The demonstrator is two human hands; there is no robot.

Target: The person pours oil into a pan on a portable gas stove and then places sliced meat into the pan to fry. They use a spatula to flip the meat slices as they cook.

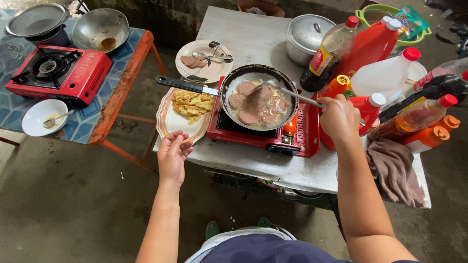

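Observation:
A black frying pan (287, 87) with several round pink meat slices (257, 103) in oil sits on a red portable gas stove (253, 134) on the white table (243, 34). My right hand (340, 117) grips a long metal utensil (297, 96) whose tip reaches into the pan. My left hand (173, 155) hovers at the near rim of a cream plate (168, 124) holding scrambled egg (191, 103), fingers loosely apart, holding nothing. The pan's black handle (179, 84) points left over that plate.
Behind the pan are a plate (207, 70) with a meat slice and spoons, a lidded metal pot (307, 34), several sauce and oil bottles (385, 73), a brown cloth (396, 168). A second red stove (56, 73), a wok (100, 29) and a white bowl (44, 117) rest on the left table.

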